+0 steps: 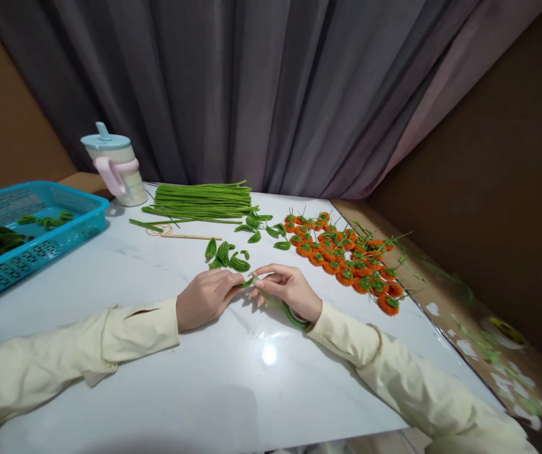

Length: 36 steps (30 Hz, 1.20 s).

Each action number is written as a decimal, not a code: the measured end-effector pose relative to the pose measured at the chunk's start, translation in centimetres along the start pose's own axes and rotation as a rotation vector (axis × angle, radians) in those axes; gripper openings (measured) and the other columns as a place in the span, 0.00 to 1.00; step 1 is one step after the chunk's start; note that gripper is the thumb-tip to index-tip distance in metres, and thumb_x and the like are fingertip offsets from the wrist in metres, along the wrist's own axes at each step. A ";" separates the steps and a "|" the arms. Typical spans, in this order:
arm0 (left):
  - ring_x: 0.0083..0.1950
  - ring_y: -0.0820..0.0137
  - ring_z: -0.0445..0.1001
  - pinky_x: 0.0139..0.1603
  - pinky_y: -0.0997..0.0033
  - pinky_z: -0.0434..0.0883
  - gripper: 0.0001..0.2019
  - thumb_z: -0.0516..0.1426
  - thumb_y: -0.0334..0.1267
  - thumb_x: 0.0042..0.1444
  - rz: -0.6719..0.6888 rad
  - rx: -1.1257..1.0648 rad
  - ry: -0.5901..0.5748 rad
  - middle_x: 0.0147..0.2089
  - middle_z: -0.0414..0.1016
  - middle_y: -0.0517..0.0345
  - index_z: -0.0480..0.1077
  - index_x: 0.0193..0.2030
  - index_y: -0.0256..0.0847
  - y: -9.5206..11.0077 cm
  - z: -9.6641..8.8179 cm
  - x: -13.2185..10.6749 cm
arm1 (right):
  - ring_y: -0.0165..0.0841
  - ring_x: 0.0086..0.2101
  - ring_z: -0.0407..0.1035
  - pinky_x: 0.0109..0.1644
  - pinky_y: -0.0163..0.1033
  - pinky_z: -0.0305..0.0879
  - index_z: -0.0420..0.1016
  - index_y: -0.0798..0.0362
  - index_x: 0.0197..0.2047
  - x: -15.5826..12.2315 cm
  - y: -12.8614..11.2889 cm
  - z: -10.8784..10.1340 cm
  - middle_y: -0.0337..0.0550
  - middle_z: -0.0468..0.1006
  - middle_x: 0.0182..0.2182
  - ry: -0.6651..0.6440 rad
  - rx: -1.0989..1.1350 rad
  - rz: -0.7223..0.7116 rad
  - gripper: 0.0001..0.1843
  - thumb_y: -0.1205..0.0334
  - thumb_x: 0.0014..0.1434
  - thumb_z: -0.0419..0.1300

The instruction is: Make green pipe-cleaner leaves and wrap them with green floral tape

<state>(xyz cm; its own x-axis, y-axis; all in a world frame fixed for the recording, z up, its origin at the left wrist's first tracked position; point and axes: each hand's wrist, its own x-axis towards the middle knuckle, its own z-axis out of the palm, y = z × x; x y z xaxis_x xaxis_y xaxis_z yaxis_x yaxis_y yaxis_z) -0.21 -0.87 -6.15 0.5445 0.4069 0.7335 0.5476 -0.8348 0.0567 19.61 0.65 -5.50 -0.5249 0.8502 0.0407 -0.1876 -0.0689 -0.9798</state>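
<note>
Above the table's middle, my left hand (207, 295) pinches a small green pipe-cleaner leaf (246, 283) at its fingertips. Close against it, my right hand (292, 290) has thumb and forefinger closed on a pale green strip (254, 275) at the leaf's end. It looks like floral tape. Below my right palm a curved green band (295, 318) shows, partly hidden by the hand. Just beyond my left hand lies a cluster of finished-looking green leaves (224, 254). More leaves (254, 224) are scattered farther back.
Green pipe cleaners (205, 202) lie bundled at the back, near a thin wooden stick (190, 237). Many orange flowers (341, 255) spread at right. A blue basket (96, 211) holding green pieces stands left, beside a lidded cup (129, 183). Scraps (502, 384) litter the right side.
</note>
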 end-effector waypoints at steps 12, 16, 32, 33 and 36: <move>0.36 0.68 0.72 0.31 0.70 0.64 0.13 0.45 0.24 0.58 0.236 0.125 -0.039 0.36 0.77 0.54 0.63 0.47 0.36 -0.3 -0.7 0.5 | 0.30 0.22 0.71 0.28 0.34 0.69 0.65 0.57 0.34 -0.1 -0.2 0.1 0.44 0.77 0.24 -0.047 0.035 0.059 0.20 0.55 0.46 0.69; 0.36 0.66 0.72 0.31 0.68 0.65 0.14 0.45 0.24 0.59 0.246 0.133 -0.040 0.38 0.77 0.52 0.63 0.50 0.32 -0.4 -0.5 0.3 | 0.30 0.22 0.71 0.28 0.34 0.69 0.65 0.57 0.34 0.0 -0.1 0.0 0.44 0.77 0.24 -0.057 0.039 0.061 0.20 0.55 0.47 0.69; 0.35 0.67 0.73 0.33 0.69 0.69 0.11 0.49 0.27 0.59 0.188 0.036 -0.002 0.34 0.76 0.48 0.65 0.47 0.31 -0.3 -0.3 0.1 | 0.30 0.23 0.71 0.26 0.32 0.67 0.66 0.58 0.33 -0.1 -0.3 0.1 0.45 0.77 0.26 -0.066 0.025 0.046 0.19 0.54 0.47 0.68; 0.35 0.67 0.73 0.33 0.69 0.69 0.11 0.49 0.27 0.59 0.183 0.031 -0.002 0.34 0.76 0.48 0.65 0.47 0.31 -0.3 -0.3 0.1 | 0.31 0.23 0.71 0.25 0.32 0.66 0.66 0.58 0.33 -0.1 -0.4 0.0 0.45 0.77 0.26 -0.070 0.022 0.042 0.19 0.53 0.47 0.68; 0.34 0.67 0.73 0.32 0.69 0.69 0.12 0.48 0.27 0.59 0.173 0.024 -0.015 0.34 0.76 0.49 0.64 0.49 0.33 -0.3 -0.2 0.0 | 0.31 0.24 0.71 0.23 0.31 0.65 0.66 0.58 0.34 0.0 -0.5 0.0 0.46 0.77 0.26 -0.087 0.019 0.029 0.19 0.52 0.50 0.66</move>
<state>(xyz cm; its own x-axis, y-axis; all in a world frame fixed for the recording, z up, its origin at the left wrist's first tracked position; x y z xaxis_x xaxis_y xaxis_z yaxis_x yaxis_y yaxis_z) -0.51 -0.67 -5.98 0.6414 0.2633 0.7206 0.4597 -0.8839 -0.0862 19.70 0.66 -5.05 -0.6001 0.7994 0.0303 -0.1868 -0.1032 -0.9770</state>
